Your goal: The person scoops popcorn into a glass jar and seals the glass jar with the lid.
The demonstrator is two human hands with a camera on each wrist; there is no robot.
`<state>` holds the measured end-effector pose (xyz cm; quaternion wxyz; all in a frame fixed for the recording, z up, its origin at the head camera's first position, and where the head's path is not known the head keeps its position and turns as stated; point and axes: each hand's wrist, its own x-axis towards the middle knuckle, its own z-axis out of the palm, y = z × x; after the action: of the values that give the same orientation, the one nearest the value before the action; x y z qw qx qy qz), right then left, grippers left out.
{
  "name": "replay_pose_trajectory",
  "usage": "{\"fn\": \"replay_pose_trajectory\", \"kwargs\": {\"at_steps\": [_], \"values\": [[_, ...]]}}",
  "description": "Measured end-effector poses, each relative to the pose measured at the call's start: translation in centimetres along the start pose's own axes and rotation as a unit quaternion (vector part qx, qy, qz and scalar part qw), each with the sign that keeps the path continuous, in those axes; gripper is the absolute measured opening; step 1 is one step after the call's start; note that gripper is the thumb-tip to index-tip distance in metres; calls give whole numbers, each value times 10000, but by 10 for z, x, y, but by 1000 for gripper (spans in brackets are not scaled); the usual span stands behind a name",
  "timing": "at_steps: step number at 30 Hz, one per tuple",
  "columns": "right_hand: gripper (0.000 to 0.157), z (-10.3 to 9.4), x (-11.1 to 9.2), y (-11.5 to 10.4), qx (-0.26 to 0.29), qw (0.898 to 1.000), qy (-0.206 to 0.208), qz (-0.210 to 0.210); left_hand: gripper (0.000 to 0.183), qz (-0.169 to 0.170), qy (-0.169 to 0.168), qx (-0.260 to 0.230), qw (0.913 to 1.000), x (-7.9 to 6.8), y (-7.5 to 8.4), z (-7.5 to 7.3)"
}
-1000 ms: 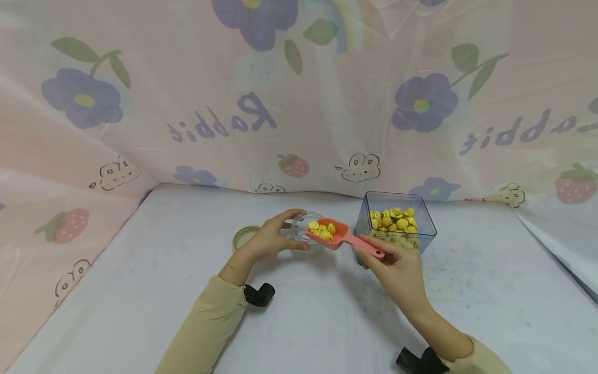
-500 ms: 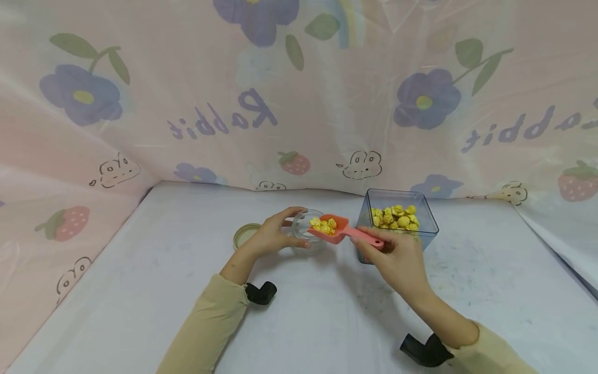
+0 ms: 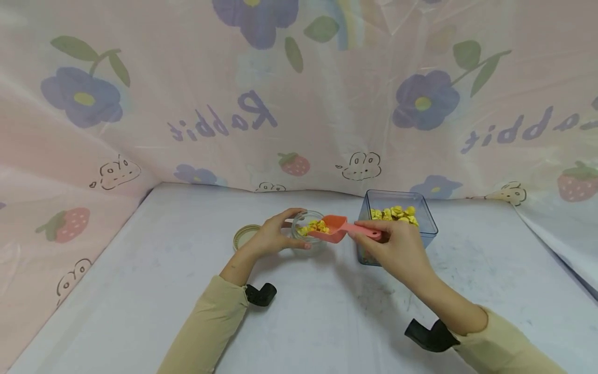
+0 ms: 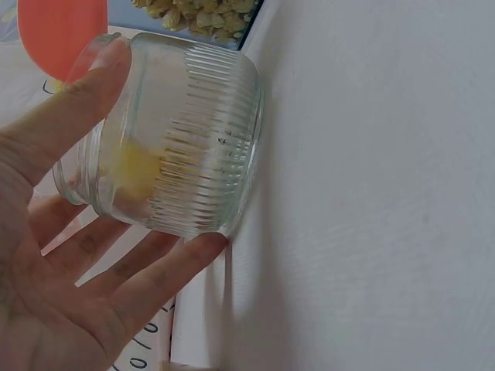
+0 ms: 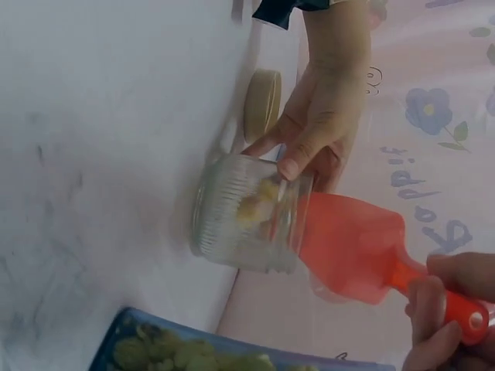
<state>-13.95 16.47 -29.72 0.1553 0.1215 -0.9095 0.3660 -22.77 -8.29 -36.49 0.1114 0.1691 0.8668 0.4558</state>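
Note:
My left hand (image 3: 273,236) grips a ribbed clear glass jar (image 4: 213,131) from the side, thumb near its rim and fingers around the far side. The jar stands on the table with its mouth up. My right hand (image 3: 397,252) pinches the handle of a coral-red scoop (image 5: 352,247). The scoop's lip is tipped over the jar's mouth. Yellow popcorn (image 3: 315,227) slides off its front edge, and some pieces show inside the jar through the glass. Behind my right hand stands a clear bluish square container (image 3: 429,236) partly filled with popcorn.
A round gold-rimmed lid (image 3: 242,236) lies on the white table (image 3: 299,322), left of the jar and partly behind my left hand. A pink printed curtain (image 3: 327,114) hangs behind the table's back edge.
The right hand has lifted the scoop's handle and tilted its lip further down to the left. Popcorn has moved from the scoop's bowl toward the jar. The left hand stays on the jar.

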Motion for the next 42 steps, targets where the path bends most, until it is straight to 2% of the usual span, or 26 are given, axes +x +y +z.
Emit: {"fn": "replay_pose_trajectory", "kwargs": {"at_steps": [7, 14, 21, 31, 37, 42], "values": [[27, -6, 1, -3, 31, 9996, -191, 206, 80, 81, 36, -34, 10000, 1, -2, 2], [27, -7, 0, -2, 22, 9996, -195, 223, 81, 151, 58, -56, 9999, -1, -1, 2], [26, -3, -9, 5, 78, 9991, -241, 326, 80, 112, 51, -74, 9999, -1, -1, 1], [24, 3, -21, 16, 333, 9994, -38, 63, 81, 167, 38, 1, 9999, -1, -1, 1], [25, 7, -25, 20, 361, 9993, 58, 80, 81, 185, 31, -84, 9998, -2, 1, 1], [28, 9, -26, 21, 288, 9992, 88, 261, 81, 188, 20, -43, 9998, -3, 2, 0]]}}
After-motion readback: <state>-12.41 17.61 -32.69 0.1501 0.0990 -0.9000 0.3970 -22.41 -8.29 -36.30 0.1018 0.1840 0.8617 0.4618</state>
